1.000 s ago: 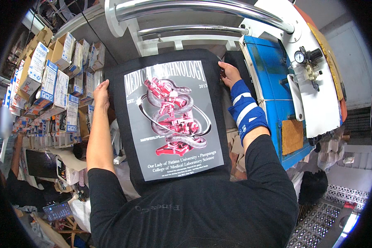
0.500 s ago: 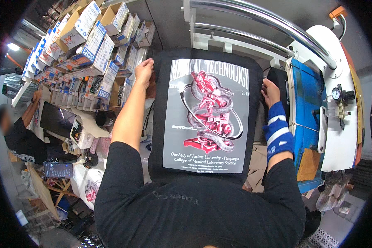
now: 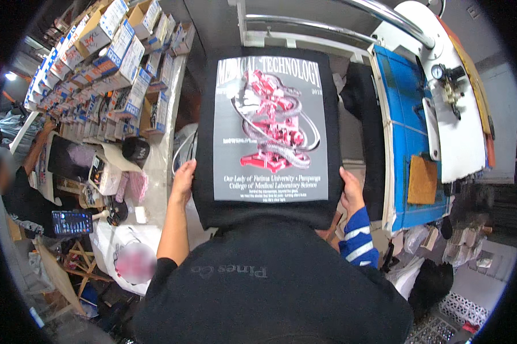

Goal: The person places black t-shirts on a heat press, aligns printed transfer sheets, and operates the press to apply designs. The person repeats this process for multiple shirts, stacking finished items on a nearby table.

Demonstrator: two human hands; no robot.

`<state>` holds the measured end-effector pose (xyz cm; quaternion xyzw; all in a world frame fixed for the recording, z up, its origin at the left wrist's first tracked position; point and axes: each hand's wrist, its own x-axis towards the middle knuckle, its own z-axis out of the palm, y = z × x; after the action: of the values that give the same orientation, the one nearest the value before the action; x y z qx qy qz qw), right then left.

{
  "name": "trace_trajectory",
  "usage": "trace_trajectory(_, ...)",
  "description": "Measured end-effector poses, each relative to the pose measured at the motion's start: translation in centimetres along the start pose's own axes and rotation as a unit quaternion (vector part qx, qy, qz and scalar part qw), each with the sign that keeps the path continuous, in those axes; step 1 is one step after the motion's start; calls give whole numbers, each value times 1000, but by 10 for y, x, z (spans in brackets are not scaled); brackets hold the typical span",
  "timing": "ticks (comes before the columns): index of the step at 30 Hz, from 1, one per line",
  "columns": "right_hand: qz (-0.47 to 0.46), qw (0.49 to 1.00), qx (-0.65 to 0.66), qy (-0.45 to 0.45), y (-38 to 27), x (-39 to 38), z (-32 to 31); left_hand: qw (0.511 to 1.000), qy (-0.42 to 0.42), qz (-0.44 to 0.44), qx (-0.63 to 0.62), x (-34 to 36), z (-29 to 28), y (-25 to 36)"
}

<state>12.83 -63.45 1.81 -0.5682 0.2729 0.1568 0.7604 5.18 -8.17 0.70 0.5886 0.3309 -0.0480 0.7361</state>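
A black T-shirt lies spread flat in front of me. On its chest is a grey glossy print sheet with a red microscope, a coiled snake and white lettering. My left hand is closed at the shirt's lower left edge, thumb on top and fingers tucked under the cloth. Across from it, my right hand grips the lower right edge, its fingers partly hidden beneath. A blue sleeve with white stripes covers my right forearm.
Right stands a white press machine with a blue panel, a pressure gauge and chrome rails. Stacked cartons fill the upper left. A co-worker reaches there, near a phone.
Both hands have slid from the shirt's upper sides down to its lower sides. My view has shifted, and the shirt appears higher and farther left. The phone screen's display has changed.
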Motion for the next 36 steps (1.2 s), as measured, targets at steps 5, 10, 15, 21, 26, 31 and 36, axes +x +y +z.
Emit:
trace_trajectory(5,7,997,40,-59,-16,-18,-7,995,-86,-19,-55,-19,-18,4)
trace_trajectory(10,-19,999,-45,-17,-17,-31,-29,997,-74,-7,19,-33,-47,6)
trace_trajectory(15,-55,997,-18,-41,-9,-37,-39,999,-41,16,19,-56,-38,20)
trace_trajectory(21,-77,997,-22,3,-7,-44,-30,998,-28,30,41,-64,-40,27)
trace_trajectory(26,-103,994,-31,15,-6,-41,-32,999,-14,44,-19,-60,-38,20)
trace_trajectory(31,-327,806,-445,214,-2,-60,8,892,129,328,282,-66,-7,11)
trace_trajectory(36,-561,652,-502,85,11,-82,57,764,51,509,393,-86,56,14)
